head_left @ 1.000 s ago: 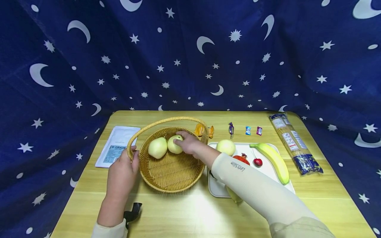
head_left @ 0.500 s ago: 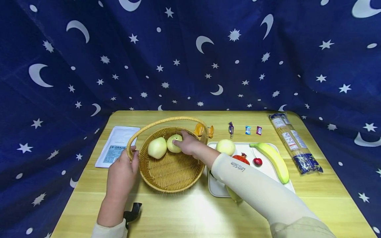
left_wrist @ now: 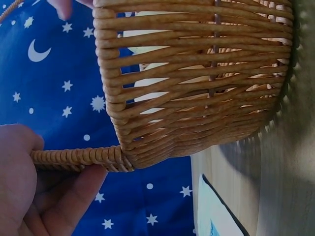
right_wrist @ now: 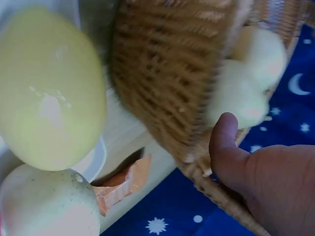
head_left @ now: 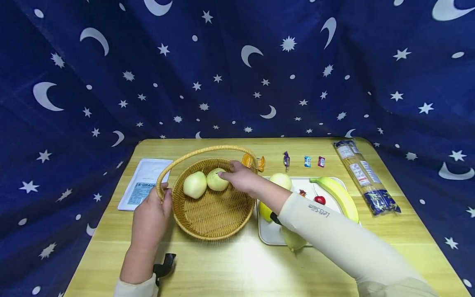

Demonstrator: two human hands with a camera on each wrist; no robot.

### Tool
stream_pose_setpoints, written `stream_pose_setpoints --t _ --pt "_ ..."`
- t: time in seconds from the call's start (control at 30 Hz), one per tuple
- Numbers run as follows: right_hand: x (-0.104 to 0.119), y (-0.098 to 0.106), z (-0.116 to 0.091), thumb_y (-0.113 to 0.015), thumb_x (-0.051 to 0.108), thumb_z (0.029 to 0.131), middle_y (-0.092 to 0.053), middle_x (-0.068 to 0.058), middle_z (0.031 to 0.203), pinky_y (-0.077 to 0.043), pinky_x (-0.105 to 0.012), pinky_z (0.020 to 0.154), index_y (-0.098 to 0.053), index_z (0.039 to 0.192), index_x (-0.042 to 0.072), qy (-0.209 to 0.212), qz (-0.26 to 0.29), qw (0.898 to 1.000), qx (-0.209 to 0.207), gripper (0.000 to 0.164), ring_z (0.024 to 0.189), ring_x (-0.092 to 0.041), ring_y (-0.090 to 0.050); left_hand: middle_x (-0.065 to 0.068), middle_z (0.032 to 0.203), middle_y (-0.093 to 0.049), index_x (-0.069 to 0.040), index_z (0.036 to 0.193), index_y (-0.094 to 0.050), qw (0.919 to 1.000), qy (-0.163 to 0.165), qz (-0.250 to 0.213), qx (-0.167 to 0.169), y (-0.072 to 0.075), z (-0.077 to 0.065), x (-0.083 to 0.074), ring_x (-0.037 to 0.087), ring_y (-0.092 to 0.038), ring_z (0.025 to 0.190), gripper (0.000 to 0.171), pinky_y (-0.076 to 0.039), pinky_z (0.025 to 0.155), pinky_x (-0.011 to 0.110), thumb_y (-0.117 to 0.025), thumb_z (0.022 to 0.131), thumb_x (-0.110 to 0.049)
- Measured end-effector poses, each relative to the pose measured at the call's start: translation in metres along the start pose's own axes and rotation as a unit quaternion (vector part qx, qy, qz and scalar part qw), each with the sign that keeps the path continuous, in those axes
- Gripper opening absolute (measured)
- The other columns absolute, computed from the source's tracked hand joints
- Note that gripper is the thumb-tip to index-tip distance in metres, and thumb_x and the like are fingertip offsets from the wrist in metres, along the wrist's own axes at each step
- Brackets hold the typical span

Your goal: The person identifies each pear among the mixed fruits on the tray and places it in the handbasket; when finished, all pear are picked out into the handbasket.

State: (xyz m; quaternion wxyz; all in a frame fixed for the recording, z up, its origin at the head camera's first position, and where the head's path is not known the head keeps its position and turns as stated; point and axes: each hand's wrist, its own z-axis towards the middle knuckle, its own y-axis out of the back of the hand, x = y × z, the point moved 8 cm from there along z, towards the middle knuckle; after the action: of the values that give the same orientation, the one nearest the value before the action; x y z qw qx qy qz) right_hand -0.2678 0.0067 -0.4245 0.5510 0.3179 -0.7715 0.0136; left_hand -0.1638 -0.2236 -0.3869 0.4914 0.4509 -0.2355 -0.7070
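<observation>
A wicker basket (head_left: pixel 213 214) stands on the table, its handle arching over it. My left hand (head_left: pixel 152 212) grips the handle's left side; in the left wrist view, the fingers (left_wrist: pixel 74 196) curl round the woven handle (left_wrist: pixel 78 157). Inside the basket lie two pale yellow-green fruits side by side: a pear (head_left: pixel 195 185) with a short stem and a rounder pear (head_left: pixel 217 181). My right hand (head_left: pixel 243 179) is over the basket's right rim, its thumb beside the rounder pear and its fingers loose. In the right wrist view, the thumb (right_wrist: pixel 226 128) overlaps that pear (right_wrist: pixel 238 93); contact is unclear.
Right of the basket, a white tray (head_left: pixel 268 238) bears a round pale fruit (head_left: pixel 281 180), a lemon (head_left: pixel 264 211), a green fruit (head_left: pixel 293 240), a cherry (head_left: pixel 319 200) and a banana (head_left: pixel 335 194). Wrapped candies (head_left: pixel 286 161), pasta packs (head_left: pixel 365 177) and a white pouch (head_left: pixel 142 185) lie around.
My right hand has drawn back slightly to the right from the rounder pear, its fingers loosening. The right forearm has shifted right, uncovering the lemon. The left hand keeps its grip.
</observation>
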Motion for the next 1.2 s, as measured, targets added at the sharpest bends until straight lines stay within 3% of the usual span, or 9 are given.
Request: stream_pose_setpoints --t 0.17,0.43,0.63,0.9,1.1,1.2 --pt "0.007 0.013 -0.031 -0.062 0.042 0.092 -0.035 -0.008 0.151 -0.034 -0.050 0.105 -0.027 0.151 0.012 0.035 0.006 0.999 0.007 0.075 0.132 -0.032 -0.041 0.019 0.073 -0.065 -0.002 0.116 -0.058 1.0000 0.004 0.000 0.007 -0.002 0.001 0.000 0.036 -0.060 0.053 0.028 -0.042 0.046 0.050 -0.054 0.100 -0.024" --pt "0.019 0.037 -0.085 -0.064 0.038 0.093 -0.047 -0.005 0.142 -0.036 -0.050 0.104 -0.039 0.145 0.017 0.100 0.047 0.992 0.066 0.061 0.117 -0.030 -0.055 0.020 0.075 -0.066 -0.001 0.116 -0.059 0.9999 0.009 -0.002 0.010 -0.002 0.000 0.001 0.038 -0.060 0.055 0.028 -0.042 0.047 0.052 -0.053 0.100 -0.024" --pt "0.017 0.072 -0.108 -0.064 0.026 0.094 -0.047 -0.011 0.142 -0.041 -0.046 0.101 -0.040 0.144 0.007 0.143 0.088 0.984 0.053 0.058 0.122 -0.027 -0.054 0.020 0.073 -0.065 -0.001 0.115 -0.059 1.0000 0.003 -0.002 0.000 0.000 0.000 0.002 0.037 -0.058 0.053 0.027 -0.041 0.046 0.051 -0.055 0.099 -0.023" --pt "-0.017 0.129 -0.103 -0.064 0.018 0.094 -0.044 -0.018 0.140 -0.047 -0.032 0.095 -0.036 0.143 -0.002 0.131 0.102 0.986 -0.034 0.061 0.123 -0.029 -0.050 0.020 0.071 -0.064 -0.001 0.116 -0.059 1.0000 0.003 -0.001 -0.006 0.002 0.000 0.003 0.039 -0.058 0.053 0.028 -0.040 0.046 0.052 -0.055 0.099 -0.023" --pt "-0.050 0.157 -0.085 -0.067 0.018 0.092 -0.040 -0.021 0.141 -0.043 -0.043 0.099 -0.030 0.146 -0.003 0.089 0.089 0.989 -0.080 0.068 0.119 -0.030 -0.052 0.020 0.075 -0.066 -0.002 0.116 -0.059 0.9999 0.012 -0.003 0.006 0.001 -0.001 0.001 0.039 -0.060 0.055 0.028 -0.041 0.047 0.053 -0.054 0.099 -0.023" --pt "-0.063 0.165 -0.077 -0.068 0.021 0.091 -0.038 -0.022 0.142 -0.044 -0.041 0.098 -0.028 0.148 -0.002 0.072 0.083 0.990 -0.089 0.073 0.121 -0.033 -0.049 0.020 0.077 -0.067 -0.001 0.115 -0.059 1.0000 0.005 -0.003 0.001 0.002 0.000 0.000 0.040 -0.060 0.056 0.028 -0.042 0.047 0.053 -0.055 0.099 -0.022"
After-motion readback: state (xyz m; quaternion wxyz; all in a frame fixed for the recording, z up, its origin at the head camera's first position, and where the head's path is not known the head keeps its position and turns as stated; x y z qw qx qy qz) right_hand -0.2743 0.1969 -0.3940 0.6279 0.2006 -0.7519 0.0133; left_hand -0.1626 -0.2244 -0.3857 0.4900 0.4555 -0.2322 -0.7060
